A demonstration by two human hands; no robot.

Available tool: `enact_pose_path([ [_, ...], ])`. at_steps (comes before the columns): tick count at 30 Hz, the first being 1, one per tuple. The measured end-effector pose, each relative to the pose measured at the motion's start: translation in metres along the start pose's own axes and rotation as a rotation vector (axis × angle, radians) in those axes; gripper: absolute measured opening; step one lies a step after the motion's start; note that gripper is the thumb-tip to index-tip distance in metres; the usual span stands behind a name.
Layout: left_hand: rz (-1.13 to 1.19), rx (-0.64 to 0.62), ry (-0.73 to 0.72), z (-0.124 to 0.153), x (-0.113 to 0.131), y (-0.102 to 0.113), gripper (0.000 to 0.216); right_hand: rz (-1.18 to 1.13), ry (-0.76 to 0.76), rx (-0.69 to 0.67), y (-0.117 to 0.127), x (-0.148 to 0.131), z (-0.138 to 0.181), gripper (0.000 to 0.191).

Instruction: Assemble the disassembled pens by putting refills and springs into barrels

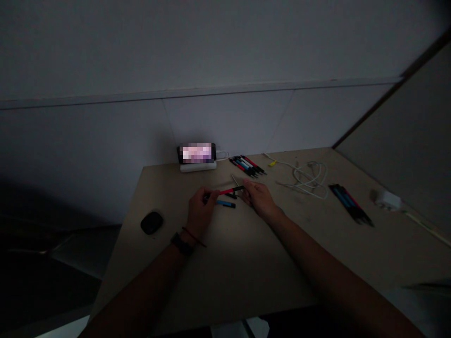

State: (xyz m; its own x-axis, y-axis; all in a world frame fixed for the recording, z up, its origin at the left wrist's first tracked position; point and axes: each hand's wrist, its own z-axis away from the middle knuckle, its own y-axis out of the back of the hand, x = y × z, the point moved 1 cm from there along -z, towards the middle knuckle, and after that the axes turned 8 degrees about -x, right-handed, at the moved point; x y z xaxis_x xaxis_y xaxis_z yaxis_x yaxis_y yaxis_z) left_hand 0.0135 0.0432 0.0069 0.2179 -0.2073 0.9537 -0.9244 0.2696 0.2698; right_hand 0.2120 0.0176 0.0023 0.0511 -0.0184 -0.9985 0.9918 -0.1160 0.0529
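Note:
Between my two hands a red pen [226,191] with a black end is held level above the table. My left hand [202,206] is closed on its left end, with the fingertips pinched. The fingers of my right hand [259,197] pinch the black end. Just below the red pen lies a blue pen [225,203] with a dark tip, partly hidden by my left hand. Small dark pen parts and a thin pale rod [235,180] show behind and beside the held pen; their exact kind is hard to make out in the dim light.
At the back a phone [196,153] leans on a white stand [198,167]. Several pens [247,166] lie beside it, and more pens [350,205] lie at the right. A white cable [310,180], a power strip [387,200] and a black rounded case [151,222] are on the table [246,272].

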Motion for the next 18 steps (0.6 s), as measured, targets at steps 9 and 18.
enact_pose_path([
  [9, 0.001, 0.001, -0.016, 0.0004, 0.0020, 0.0003, 0.034, 0.048, 0.003, -0.010, 0.0005, -0.0010, 0.0003, 0.064],
  [18, -0.004, -0.009, -0.013, 0.0011, 0.0018, -0.0002, 0.037, -0.006, 0.015, -0.012, 0.0007, 0.0025, -0.0001, 0.062],
])
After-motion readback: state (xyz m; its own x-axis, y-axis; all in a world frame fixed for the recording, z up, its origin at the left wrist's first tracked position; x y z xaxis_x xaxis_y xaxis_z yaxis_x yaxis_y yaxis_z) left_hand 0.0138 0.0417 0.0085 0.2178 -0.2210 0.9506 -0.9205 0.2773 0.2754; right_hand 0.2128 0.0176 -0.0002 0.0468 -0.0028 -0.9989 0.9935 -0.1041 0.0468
